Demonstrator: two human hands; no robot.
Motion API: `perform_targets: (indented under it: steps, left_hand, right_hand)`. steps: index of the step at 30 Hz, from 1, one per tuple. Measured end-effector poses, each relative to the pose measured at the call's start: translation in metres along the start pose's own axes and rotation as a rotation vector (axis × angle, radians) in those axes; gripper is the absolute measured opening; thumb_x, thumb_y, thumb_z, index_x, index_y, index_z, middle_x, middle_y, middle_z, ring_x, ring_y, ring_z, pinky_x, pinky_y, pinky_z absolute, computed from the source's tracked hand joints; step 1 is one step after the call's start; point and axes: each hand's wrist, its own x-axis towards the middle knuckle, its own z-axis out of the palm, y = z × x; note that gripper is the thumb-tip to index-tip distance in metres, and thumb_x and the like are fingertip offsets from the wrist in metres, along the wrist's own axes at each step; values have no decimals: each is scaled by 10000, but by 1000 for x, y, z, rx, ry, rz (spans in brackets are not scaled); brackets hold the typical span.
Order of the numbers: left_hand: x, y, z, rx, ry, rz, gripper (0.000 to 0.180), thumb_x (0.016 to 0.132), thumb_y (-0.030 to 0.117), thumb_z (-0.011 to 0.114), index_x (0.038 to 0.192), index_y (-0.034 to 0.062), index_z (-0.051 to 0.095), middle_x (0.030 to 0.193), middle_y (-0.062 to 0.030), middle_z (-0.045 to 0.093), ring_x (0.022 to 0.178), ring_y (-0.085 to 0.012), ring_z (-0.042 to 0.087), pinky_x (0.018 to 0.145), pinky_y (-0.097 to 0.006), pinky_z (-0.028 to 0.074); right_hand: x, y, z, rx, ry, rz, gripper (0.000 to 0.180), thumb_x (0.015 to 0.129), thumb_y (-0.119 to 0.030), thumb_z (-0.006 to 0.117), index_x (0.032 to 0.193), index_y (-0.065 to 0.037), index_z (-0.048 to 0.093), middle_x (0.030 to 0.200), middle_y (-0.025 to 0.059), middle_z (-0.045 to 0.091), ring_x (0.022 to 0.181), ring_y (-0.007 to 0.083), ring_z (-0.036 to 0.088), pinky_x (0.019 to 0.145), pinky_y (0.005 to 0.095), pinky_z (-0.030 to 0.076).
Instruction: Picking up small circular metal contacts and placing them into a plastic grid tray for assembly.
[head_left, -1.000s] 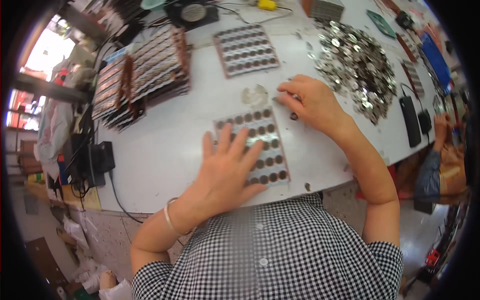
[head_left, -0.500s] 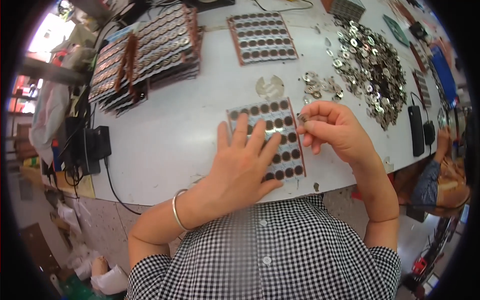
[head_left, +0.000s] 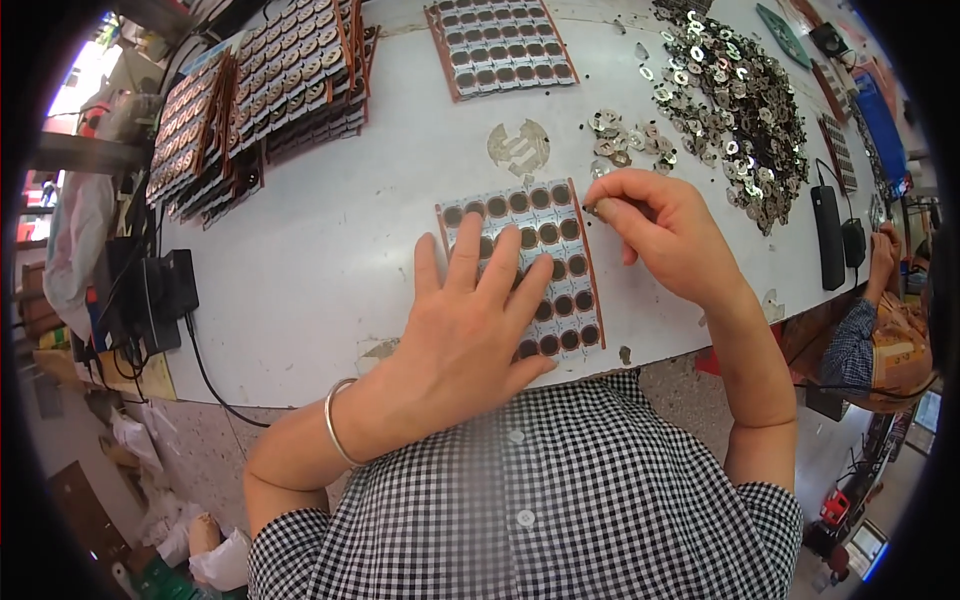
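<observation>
A circuit-board panel [head_left: 587,318], pale with rows of dark round discs and reddish side strips, lies flat on the white table in front of me. My left hand [head_left: 450,320] rests across its left and middle part, fingers spread and palm down, hiding several discs. Just off the panel's upper right edge, my right hand [head_left: 670,235] pinches a small metal piece [head_left: 592,208] between thumb and forefinger. Most of that piece is covered by the fingertips. Beyond the panel lies a flat, round, notched metal-coloured patch [head_left: 518,147].
Stacked panels [head_left: 290,75] rise at the back left, and another panel [head_left: 502,47] lies at the back. A large heap of small metal pieces [head_left: 740,120] spreads at the right beside a smaller cluster [head_left: 625,138]. Black adapters [head_left: 165,290] sit left. Another person's arm [head_left: 880,265] shows far right.
My right hand has moved slightly up and left, with the metal piece closer to the panel's upper right edge. My left hand stays spread on the panel. The whole view has shifted a little.
</observation>
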Motion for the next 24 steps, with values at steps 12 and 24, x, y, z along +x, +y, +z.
perform_targets:
  steps: [12,24]
  left_hand:
    - [-3,-2,8,-10,21,-3,924,711,503,843,1460,59,536,1518,-249,429,1412,-546,349,1061,-756,298]
    - [-4,-3,10,-26,88,16,858,716,529,829,1382,38,603,1446,-223,501,1387,-518,386,1029,-755,326]
  right_hand:
    - [33,-2,9,-284,-50,-61,79,951,-49,663,987,21,672,815,-17,643,738,35,551,665,215,474]
    - [27,16,28,-326,189,-295,99,943,-48,691,1022,11,695,859,30,696,741,81,600,674,240,500]
